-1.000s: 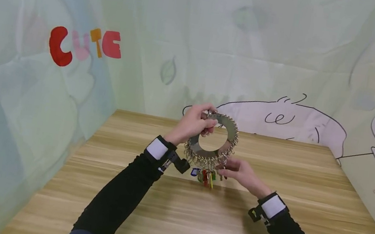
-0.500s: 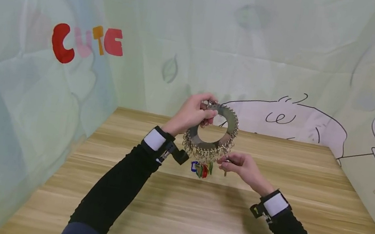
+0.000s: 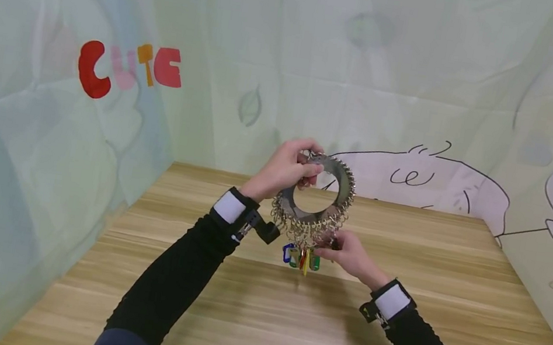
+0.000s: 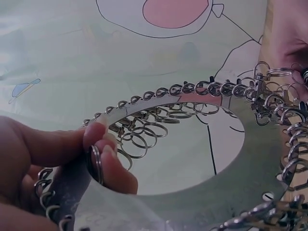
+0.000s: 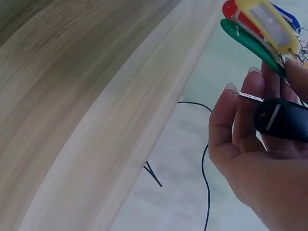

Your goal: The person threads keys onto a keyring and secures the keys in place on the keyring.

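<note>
My left hand (image 3: 290,165) grips a flat metal key ring holder (image 3: 343,182) by its upper left side, thumb in front. Small clasps and split rings (image 4: 144,137) line its edge. The holder hangs upright above the wooden table. Key tags (image 3: 315,260) dangle from its bottom; in the right wrist view they include a green tag (image 5: 250,45), a yellow tag (image 5: 267,24), a red one and a blue one. Beside them, my right hand (image 3: 352,255) has curled fingers around a black key tag (image 5: 281,119), with a silver key (image 5: 249,96) at its end. The thumb's exact contact is partly cut off.
The wooden table (image 3: 255,323) stretches below both hands. Printed cloth walls (image 3: 253,34) rise along its left, back and right sides. Each wrist wears a strap (image 3: 230,207) with a small camera (image 3: 268,231).
My left hand has lifted the holder slightly. The right hand drew a key away to the right, then came back left towards the hanging tags.
</note>
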Available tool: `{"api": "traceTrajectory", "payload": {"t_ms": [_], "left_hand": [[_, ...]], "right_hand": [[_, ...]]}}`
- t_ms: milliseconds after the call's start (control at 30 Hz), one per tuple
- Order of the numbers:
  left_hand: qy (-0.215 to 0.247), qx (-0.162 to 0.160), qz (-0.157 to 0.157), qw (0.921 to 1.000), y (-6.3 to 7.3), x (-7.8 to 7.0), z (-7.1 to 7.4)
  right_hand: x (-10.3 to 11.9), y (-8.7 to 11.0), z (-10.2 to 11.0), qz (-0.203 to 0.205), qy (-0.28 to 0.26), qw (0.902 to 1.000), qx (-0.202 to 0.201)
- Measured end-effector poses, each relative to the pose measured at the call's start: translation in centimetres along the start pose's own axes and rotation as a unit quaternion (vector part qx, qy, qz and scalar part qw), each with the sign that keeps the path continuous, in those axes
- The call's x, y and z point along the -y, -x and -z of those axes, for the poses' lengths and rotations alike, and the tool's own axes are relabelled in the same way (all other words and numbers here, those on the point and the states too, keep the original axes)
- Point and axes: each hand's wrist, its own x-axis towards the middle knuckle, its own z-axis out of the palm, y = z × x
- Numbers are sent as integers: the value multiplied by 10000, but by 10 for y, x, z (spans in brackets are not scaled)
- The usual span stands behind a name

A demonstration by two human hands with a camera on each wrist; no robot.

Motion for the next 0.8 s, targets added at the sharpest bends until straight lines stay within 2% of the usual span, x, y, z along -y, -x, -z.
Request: {"api": "traceTrajectory", "payload": {"t_ms": [300, 667, 800], "left_hand": [[55, 40, -13, 10000, 0, 0, 0], [-65, 41, -58, 10000, -1, 0, 2], [-67, 80, -40, 9999, 0, -1, 3]], "right_hand": [[-6, 2, 8, -138, -227, 9996, -51], [1, -1, 1, -251, -123, 9995, -144], [2, 0, -2, -276, -134, 9995, -17]]}}
